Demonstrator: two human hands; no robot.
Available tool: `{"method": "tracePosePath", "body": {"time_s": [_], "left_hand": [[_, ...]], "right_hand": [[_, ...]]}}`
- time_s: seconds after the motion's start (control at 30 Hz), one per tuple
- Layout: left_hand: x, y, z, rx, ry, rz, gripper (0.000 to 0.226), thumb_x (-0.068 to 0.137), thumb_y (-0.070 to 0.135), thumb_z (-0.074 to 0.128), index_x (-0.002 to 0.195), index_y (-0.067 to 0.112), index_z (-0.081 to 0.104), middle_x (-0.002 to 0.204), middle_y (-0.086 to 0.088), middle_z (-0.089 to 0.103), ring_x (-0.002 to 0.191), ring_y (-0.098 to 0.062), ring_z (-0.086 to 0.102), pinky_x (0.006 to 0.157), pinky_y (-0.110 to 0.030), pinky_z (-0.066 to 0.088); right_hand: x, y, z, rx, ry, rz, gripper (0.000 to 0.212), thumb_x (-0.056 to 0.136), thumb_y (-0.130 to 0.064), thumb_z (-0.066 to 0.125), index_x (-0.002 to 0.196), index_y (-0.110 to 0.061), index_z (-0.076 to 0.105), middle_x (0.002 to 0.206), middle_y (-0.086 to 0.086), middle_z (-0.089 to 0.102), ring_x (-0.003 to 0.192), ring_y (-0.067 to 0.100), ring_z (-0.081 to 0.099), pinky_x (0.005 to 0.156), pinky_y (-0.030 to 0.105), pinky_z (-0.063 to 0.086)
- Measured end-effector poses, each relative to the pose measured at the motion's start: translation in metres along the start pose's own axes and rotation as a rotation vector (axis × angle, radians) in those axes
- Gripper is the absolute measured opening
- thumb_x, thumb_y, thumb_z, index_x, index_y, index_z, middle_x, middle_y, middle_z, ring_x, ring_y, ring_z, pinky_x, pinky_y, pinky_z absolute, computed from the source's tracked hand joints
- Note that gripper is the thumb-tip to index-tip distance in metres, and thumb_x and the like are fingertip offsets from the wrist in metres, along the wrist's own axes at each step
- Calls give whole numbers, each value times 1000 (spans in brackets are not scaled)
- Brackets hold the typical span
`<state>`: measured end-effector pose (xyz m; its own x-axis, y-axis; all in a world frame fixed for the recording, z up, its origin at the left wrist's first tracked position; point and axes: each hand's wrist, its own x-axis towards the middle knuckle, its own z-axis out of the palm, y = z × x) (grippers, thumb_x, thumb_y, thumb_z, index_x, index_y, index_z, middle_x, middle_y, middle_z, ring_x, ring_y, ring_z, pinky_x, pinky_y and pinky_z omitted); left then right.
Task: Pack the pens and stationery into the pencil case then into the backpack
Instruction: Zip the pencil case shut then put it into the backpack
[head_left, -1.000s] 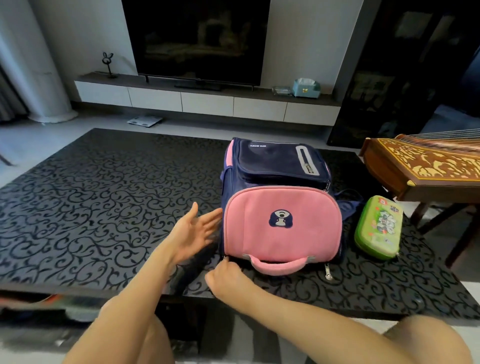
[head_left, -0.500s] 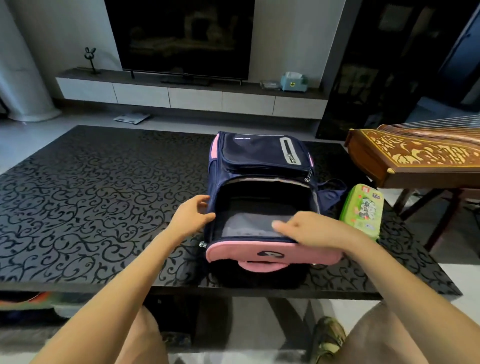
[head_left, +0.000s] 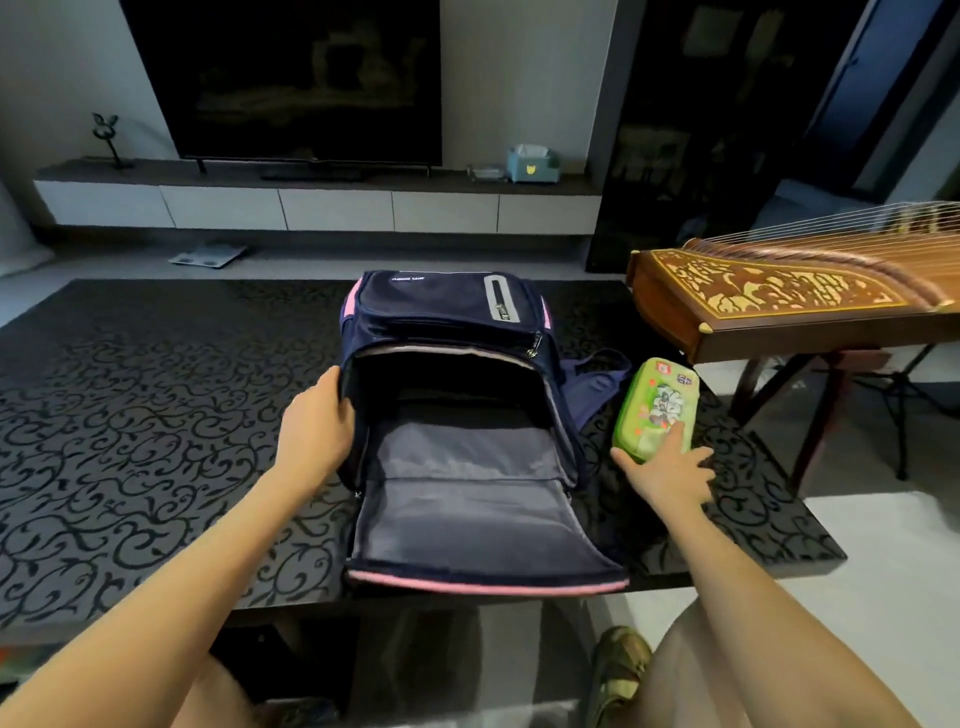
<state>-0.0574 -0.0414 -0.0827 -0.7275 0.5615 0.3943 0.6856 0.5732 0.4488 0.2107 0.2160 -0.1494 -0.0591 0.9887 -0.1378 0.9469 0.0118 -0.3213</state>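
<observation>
A navy and pink backpack (head_left: 457, 312) lies on the black patterned table (head_left: 156, 415), its front flap (head_left: 467, 530) folded down towards me and the dark main compartment wide open. My left hand (head_left: 317, 431) grips the left rim of the opening, fingers curled round the edge. A closed green pencil case (head_left: 657, 405) lies to the right of the backpack. My right hand (head_left: 665, 467) rests on the case's near end, with its thumb along the left side and a finger stretched over the lid. No loose pens show.
A wooden stringed zither (head_left: 779, 296) on a stand juts over the table's right end, just behind the pencil case. A TV console (head_left: 311, 200) with a tissue box (head_left: 532, 166) runs along the far wall. A scale (head_left: 208, 255) lies on the floor.
The backpack's pink front flap went from zipped shut to fully folded down. My left hand moved onto the opening's rim. My right hand left the flap and reached right to the pencil case.
</observation>
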Motion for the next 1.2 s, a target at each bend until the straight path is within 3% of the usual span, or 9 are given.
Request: {"method": "tracePosePath", "body": {"time_s": [0.1,0.27,0.43,0.5,0.67,0.77,0.83,1.0,1.2], "left_hand": [[10,7,-5,-44,15,-9,20,92,7,46,108,-2,53,93,-28,65,81,-45,59,63,-43,42],[24,10,-8,-50,0,-23,13,91,7,45,95,-2,54,83,-23,64,71,-39,57,58,-40,41],[27,11,-10,3,-27,5,12,90,4,45,95,-2,54,82,-23,64,71,-39,57,54,-35,36],[25,12,-9,31,-35,16,14,90,4,44,98,-3,54,82,-24,64,72,-40,57,54,-35,34],[15,13,-3,148,-67,48,26,91,3,40,114,-4,51,90,-28,64,81,-44,57,57,-37,33],[13,14,-6,157,-83,53,32,93,3,38,122,-3,48,97,-29,63,86,-45,58,61,-38,34],[14,15,-11,137,-82,57,31,93,3,38,121,-4,49,98,-30,63,87,-45,58,63,-41,37],[14,28,-19,116,-154,46,40,92,1,38,132,-4,43,104,-29,62,93,-43,57,72,-44,43],[21,45,-26,59,-167,72,37,90,-2,37,126,-6,45,103,-30,61,92,-41,57,74,-44,44]], "right_hand": [[17,0,4,50,-24,-3,112,69,-74,58,149,-23,-2,149,29,13,122,49,38,92,53,42],[23,-8,0,93,55,-29,101,72,-57,69,146,-14,14,131,29,34,112,46,43,87,46,45],[5,-1,-49,626,43,8,76,76,-55,63,135,-14,39,124,17,52,109,39,53,90,45,48],[-25,12,-72,873,-16,-68,63,77,-52,63,129,-19,47,115,5,56,98,26,59,79,46,56],[-112,20,-103,1077,-159,-454,38,85,-25,66,121,-24,55,102,-4,63,83,14,64,58,30,58],[-145,6,-104,986,-321,-625,42,67,-38,73,107,-36,60,93,-13,66,75,4,64,56,22,54],[-158,-8,-89,813,-370,-637,36,68,-40,75,100,-43,60,93,-13,67,82,8,65,67,32,57],[-176,-45,-49,210,-286,-684,64,68,-57,67,127,-39,51,119,2,64,113,24,57,93,32,43],[-161,-87,-11,88,-295,-656,72,70,-53,65,134,-30,43,125,12,60,117,31,52,92,32,40]]}}
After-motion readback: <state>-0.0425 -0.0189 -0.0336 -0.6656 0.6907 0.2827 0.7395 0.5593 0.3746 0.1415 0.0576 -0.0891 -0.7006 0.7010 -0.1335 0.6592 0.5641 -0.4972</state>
